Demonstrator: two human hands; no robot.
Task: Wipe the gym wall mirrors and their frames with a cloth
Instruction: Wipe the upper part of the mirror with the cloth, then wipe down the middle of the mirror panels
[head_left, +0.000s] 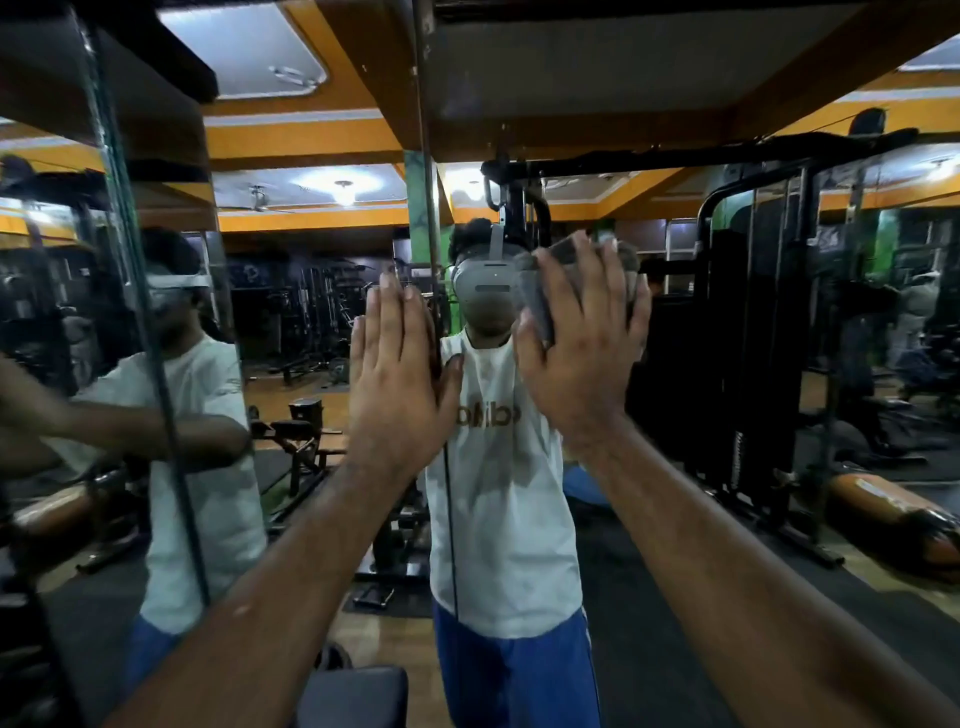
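Observation:
A large wall mirror (727, 364) fills the view ahead and reflects me and the gym. My right hand (576, 343) presses a grey cloth (540, 306) flat against the glass with straight fingers, at head height. My left hand (400, 374) lies flat on the mirror beside a thin vertical seam (427, 208) between two panes, fingers straight and pointing up. The cloth shows only around the right hand's fingers and palm edge.
A second mirror pane (62, 312) meets this one at an angle on the left, its glass edge (140, 312) running down diagonally. A dark padded bench (358, 696) sits low in front of me. Gym machines appear only as reflections.

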